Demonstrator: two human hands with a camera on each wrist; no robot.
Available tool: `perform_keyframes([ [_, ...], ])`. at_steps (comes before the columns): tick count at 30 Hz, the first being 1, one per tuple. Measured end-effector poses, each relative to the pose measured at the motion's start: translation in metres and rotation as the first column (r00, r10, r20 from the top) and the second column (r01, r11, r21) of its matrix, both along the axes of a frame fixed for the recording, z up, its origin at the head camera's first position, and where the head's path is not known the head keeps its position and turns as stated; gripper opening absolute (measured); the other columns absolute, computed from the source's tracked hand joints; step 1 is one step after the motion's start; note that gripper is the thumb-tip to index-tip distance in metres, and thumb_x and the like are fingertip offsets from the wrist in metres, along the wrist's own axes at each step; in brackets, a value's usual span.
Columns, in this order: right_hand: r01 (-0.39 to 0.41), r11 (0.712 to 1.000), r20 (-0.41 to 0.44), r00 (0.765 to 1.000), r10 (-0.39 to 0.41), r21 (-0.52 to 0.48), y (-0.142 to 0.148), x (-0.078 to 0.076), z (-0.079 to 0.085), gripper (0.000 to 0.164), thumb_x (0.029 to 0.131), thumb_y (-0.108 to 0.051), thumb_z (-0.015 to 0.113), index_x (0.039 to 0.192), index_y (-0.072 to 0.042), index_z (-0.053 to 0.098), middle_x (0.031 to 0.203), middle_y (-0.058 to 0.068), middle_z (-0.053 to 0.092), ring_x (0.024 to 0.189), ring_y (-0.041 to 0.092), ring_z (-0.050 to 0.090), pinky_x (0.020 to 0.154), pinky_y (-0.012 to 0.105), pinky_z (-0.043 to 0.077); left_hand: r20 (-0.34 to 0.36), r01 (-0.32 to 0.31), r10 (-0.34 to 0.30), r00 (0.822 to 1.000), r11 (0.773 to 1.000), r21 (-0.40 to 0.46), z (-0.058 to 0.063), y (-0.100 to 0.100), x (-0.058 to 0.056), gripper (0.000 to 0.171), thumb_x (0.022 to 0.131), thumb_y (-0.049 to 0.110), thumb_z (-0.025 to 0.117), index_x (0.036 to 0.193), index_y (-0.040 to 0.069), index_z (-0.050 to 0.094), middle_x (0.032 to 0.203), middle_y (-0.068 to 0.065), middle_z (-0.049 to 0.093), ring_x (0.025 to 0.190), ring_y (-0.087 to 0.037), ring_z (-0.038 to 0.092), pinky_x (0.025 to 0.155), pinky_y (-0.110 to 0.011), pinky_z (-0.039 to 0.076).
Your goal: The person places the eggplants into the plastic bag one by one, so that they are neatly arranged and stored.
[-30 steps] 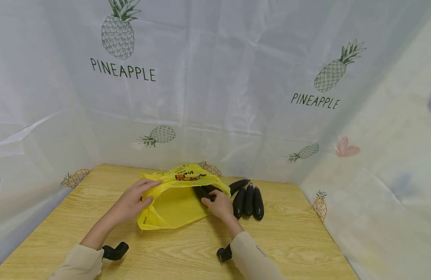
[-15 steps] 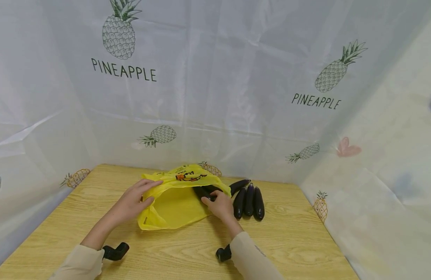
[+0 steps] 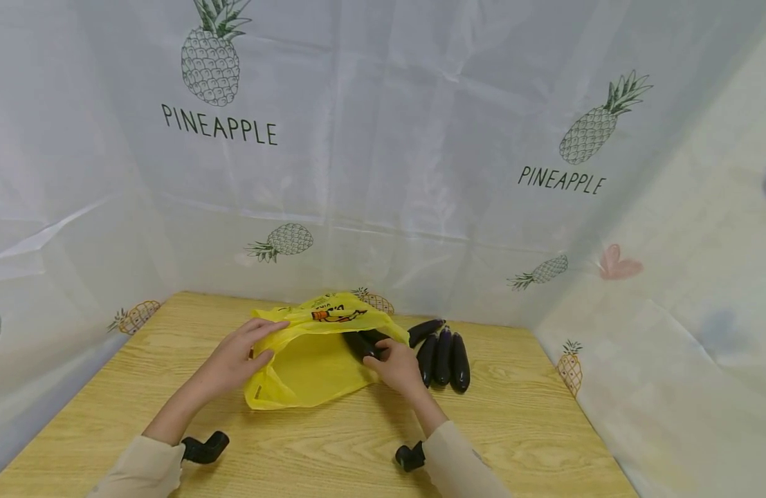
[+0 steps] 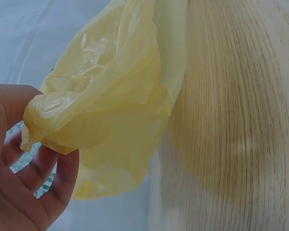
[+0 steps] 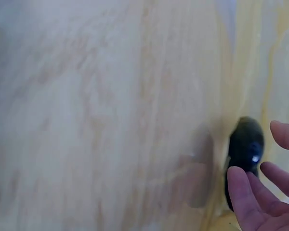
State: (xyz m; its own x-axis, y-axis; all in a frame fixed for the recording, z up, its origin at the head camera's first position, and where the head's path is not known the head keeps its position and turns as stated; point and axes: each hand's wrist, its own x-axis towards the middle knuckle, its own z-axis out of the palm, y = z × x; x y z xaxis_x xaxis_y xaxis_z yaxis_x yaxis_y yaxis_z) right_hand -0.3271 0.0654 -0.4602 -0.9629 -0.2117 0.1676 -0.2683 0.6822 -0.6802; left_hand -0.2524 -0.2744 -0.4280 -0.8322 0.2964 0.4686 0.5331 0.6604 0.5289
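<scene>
Just beyond the right hand (image 3: 396, 366)'s fingertips, two dark eggplants (image 3: 359, 344) lay inside the mouth of a yellow bag (image 3: 317, 363). That hand reached leftward from the near right, its fingers loosely spread and gripping nothing; whether they touched an eggplant, I couldn't tell. The left hand (image 3: 236, 353) pinched the bag's left edge, forearm slanting inward. Right of the right hand lay four loose eggplants (image 3: 443, 356). Past these, table (image 3: 520, 422) wood stretched to its right edge; behind the bag, the far edge ran close to a pineapple-print sheet (image 3: 383, 138).
</scene>
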Motion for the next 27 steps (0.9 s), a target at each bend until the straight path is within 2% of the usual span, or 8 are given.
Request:
perform_keyframes([
  [6, -0.027, 0.999, -0.073, 0.997, 0.025, -0.017, 0.017, 0.008, 0.013, 0.04, 0.098, -0.029, 0.078, 0.13, -0.004, 0.074, 0.111, 0.014, 0.075, 0.097, 0.032, 0.07, 0.081, 0.048, 0.059, 0.023, 0.003, -0.003, 1.0, 1.0, 0.004, 0.001, 0.001, 0.0, 0.058, 0.099, -0.002, 0.071, 0.154, 0.011, 0.056, 0.135, -0.012, 0.062, 0.076, -0.008, 0.05, 0.064, -0.027, 0.046],
  [10, -0.017, 0.999, -0.135, 0.991, 0.013, -0.029, 0.031, 0.012, 0.022, 0.036, 0.098, -0.028, 0.079, 0.127, -0.006, 0.075, 0.107, 0.009, 0.075, 0.09, 0.026, 0.069, 0.077, 0.041, 0.058, 0.024, -0.001, 0.001, 1.0, 1.0, -0.008, 0.0, 0.001, -0.002, 0.059, 0.099, -0.002, 0.071, 0.155, 0.011, 0.056, 0.135, -0.011, 0.062, 0.078, -0.01, 0.051, 0.065, -0.028, 0.047],
  [14, 0.001, 0.997, -0.167, 0.986, -0.014, -0.075, 0.046, 0.017, 0.029, 0.035, 0.097, -0.023, 0.08, 0.127, -0.006, 0.075, 0.108, 0.01, 0.075, 0.087, 0.024, 0.071, 0.073, 0.037, 0.059, 0.012, -0.011, 0.011, 1.0, 0.999, -0.031, -0.003, 0.0, -0.003, 0.059, 0.099, -0.001, 0.071, 0.155, 0.011, 0.056, 0.135, -0.01, 0.062, 0.089, -0.013, 0.053, 0.069, -0.028, 0.048],
  [22, 0.11, 0.985, -0.152, 0.98, -0.13, -0.133, 0.082, 0.022, 0.028, 0.035, 0.097, -0.019, 0.08, 0.13, -0.011, 0.073, 0.119, 0.015, 0.073, 0.095, 0.031, 0.071, 0.075, 0.04, 0.06, 0.003, -0.011, 0.011, 1.0, 1.0, -0.025, 0.0, 0.001, 0.0, 0.06, 0.098, -0.003, 0.072, 0.154, 0.011, 0.057, 0.132, -0.01, 0.063, 0.089, -0.013, 0.053, 0.068, -0.028, 0.048],
  [27, 0.158, 0.977, -0.136, 0.975, -0.178, -0.145, 0.106, 0.022, 0.022, 0.044, 0.097, -0.02, 0.081, 0.138, -0.01, 0.069, 0.129, 0.019, 0.069, 0.108, 0.037, 0.068, 0.087, 0.05, 0.059, 0.003, -0.012, 0.012, 1.0, 1.0, -0.028, 0.002, 0.001, 0.001, 0.059, 0.098, -0.003, 0.072, 0.154, 0.011, 0.057, 0.133, -0.01, 0.063, 0.092, -0.014, 0.054, 0.07, -0.028, 0.048],
])
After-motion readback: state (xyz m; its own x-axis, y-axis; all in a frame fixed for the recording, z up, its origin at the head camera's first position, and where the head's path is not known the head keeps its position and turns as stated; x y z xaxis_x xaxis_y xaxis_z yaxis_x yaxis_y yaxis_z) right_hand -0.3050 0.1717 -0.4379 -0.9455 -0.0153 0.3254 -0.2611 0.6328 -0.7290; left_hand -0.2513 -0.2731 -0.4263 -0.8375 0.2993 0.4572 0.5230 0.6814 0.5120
